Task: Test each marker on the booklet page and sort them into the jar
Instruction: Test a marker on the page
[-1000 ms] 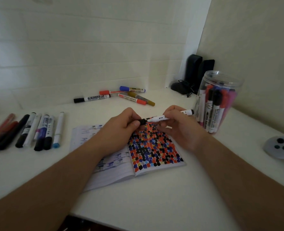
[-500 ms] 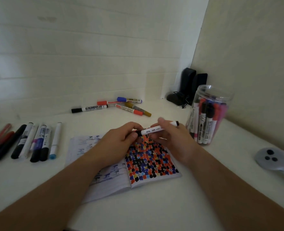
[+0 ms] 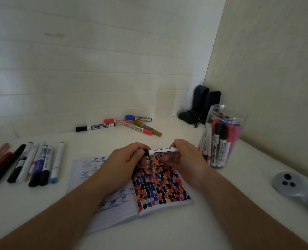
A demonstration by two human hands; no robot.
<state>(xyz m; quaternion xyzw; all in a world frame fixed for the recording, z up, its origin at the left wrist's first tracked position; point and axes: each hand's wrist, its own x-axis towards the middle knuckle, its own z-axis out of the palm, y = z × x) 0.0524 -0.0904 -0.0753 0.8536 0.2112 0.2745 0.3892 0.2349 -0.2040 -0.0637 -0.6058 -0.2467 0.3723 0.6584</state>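
Both hands (image 3: pixel 124 159) on marker (image 3: pixel 163 151) over booklet (image 3: pixel 167 204)

"WHITEBOARD MARKER" — printed on the black-capped marker (image 3: pixel 95 126) by the wall.

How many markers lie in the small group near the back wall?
5: a black-capped whiteboard marker at the left, a red-capped one, a blue-capped one farthest back, a red-ended one, and a gold one partly under it.

On the white desk (image 3: pixel 167 231) I see the open booklet (image 3: pixel 149 192) under my hands, a marker row (image 3: pixel 32 163) far left of the left hand (image 3: pixel 126 163), the jar (image 3: pixel 221 138) just right of the right hand (image 3: pixel 187 157).
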